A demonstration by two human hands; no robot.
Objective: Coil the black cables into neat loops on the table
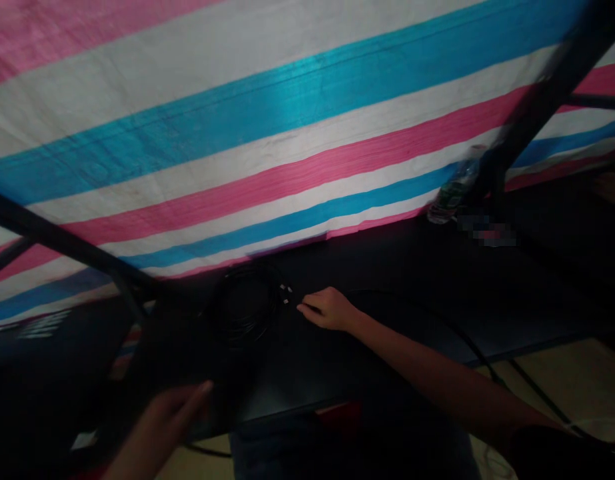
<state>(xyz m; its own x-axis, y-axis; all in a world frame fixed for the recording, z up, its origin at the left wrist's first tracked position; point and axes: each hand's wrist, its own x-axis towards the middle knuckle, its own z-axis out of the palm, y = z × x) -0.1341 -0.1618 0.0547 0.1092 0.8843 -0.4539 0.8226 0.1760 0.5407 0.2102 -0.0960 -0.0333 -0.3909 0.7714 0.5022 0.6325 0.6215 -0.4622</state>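
My right hand (330, 308) is over the dark tabletop, its thumb and fingertips pinched together. What sits between them is too dark to make out. From just behind that hand a black cable (437, 313) runs right and drops over the near edge. To the left of the fingertips lies a coiled black cable (244, 303), its light metallic connector ends (286, 291) pointing toward the hand without touching it. Lower left, near the table's front edge, my left hand (174, 413) is blurred and dark; its thumb side shows, but its grip is hidden.
Behind the dark table (367, 260) hangs a striped pink, white and blue sheet (287, 133). A clear plastic bottle (452, 190) leans beside a dark frame post (532, 113). Another post (82, 247) slants at left. Part of another person's hand (612, 187) shows at far right.
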